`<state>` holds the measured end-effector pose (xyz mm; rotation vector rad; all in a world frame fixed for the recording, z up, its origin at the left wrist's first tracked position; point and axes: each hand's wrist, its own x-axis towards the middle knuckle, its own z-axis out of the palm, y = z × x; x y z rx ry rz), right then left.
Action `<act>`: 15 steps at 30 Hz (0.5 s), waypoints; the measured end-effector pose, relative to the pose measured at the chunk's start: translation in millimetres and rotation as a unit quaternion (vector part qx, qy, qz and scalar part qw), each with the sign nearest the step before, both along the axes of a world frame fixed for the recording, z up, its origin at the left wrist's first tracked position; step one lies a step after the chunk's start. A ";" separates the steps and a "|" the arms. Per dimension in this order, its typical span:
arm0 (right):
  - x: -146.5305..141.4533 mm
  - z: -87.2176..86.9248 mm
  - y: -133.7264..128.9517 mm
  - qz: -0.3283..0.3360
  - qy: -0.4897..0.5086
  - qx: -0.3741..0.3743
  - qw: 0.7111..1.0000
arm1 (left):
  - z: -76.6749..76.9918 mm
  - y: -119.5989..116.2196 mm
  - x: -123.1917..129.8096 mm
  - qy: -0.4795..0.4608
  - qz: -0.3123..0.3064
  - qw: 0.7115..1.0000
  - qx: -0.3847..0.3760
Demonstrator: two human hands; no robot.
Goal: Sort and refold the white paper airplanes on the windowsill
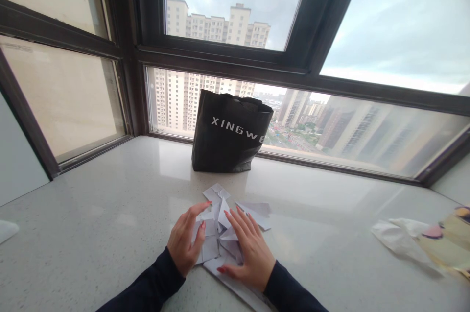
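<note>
Several folded white paper pieces (210, 245) lie in a loose heap on the pale speckled windowsill (121, 224). My left hand (188, 236) rests at the heap's left side, thumb and fingers apart and curved around its edge. Over the right side lies my right hand (247, 248), its fingers stretched out across the paper and its thumb spread out below. Parts of the heap are hidden under both hands. One folded piece (257, 211) sticks out beyond my right fingertips, and a long paper strip (238, 286) runs out beneath my right wrist.
A black bag (229, 140) with white lettering stands behind the paper, close to the window. At the right lie a crumpled white plastic piece (398, 241) and a yellowish patterned item (450, 238). Dark window frames (227, 64) bound the sill; a white object (7, 230) sits far left.
</note>
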<state>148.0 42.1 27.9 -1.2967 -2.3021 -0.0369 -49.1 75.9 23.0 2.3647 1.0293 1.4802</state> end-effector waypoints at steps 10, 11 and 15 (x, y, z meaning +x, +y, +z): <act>4.0 -12.1 9.0 0.009 0.038 -0.027 0.999 | -25.9 16.0 4.9 0.058 -0.040 0.994 -0.090; 5.4 -12.9 9.8 0.013 0.054 -0.011 0.998 | -25.1 15.8 5.0 0.043 -0.052 0.994 -0.090; 9.4 -9.7 10.5 -0.012 0.152 0.074 0.986 | -14.6 12.2 4.7 -0.020 -0.058 0.993 -0.102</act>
